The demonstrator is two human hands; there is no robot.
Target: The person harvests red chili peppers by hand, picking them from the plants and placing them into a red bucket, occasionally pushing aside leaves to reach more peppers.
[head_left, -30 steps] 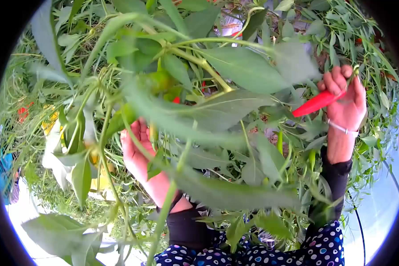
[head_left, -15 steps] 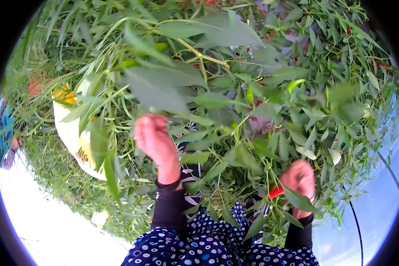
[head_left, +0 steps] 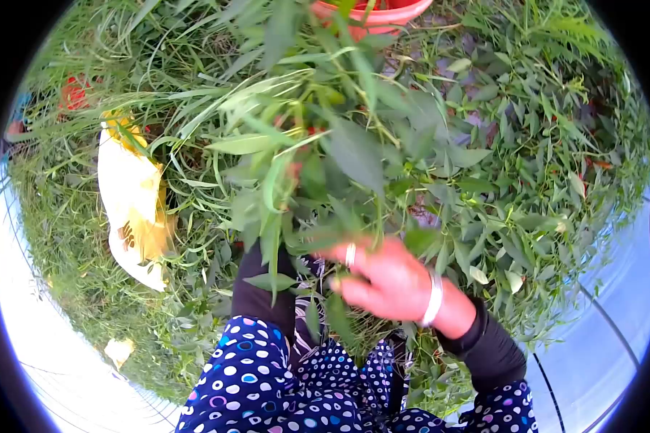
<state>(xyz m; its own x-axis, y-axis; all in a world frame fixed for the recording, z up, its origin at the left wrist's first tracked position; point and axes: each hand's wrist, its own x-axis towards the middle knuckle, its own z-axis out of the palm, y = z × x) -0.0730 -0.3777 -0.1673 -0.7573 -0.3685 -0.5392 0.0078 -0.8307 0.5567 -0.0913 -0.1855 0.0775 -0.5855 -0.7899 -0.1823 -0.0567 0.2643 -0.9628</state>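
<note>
My right hand (head_left: 390, 281), with a ring and a white bracelet (head_left: 433, 297), reaches leftward across the front of my body among pepper leaves. Its fingers are apart; the fingertips are blurred, with no pepper visible in them. Leaves of the tall green plant (head_left: 354, 155) hang over my left hand (head_left: 294, 173). Only blurred bits of skin show between these leaves, so its fingers and anything in them are hidden. The dark left sleeve (head_left: 256, 289) rises toward that foliage. A little red shows among the leaves near the left hand.
A pink-red bucket (head_left: 383, 23) with red contents stands at the top. A white and yellow sack (head_left: 133, 206) lies on the left. Beyond it are a red heap (head_left: 76, 94) and part of another person (head_left: 14, 128) at the far left edge. Dense pepper plants (head_left: 498, 180) fill the right.
My right hand has moved left and forward, and the red pepper beside it no longer shows. My left hand has gone forward behind leaves. The bucket has come into view.
</note>
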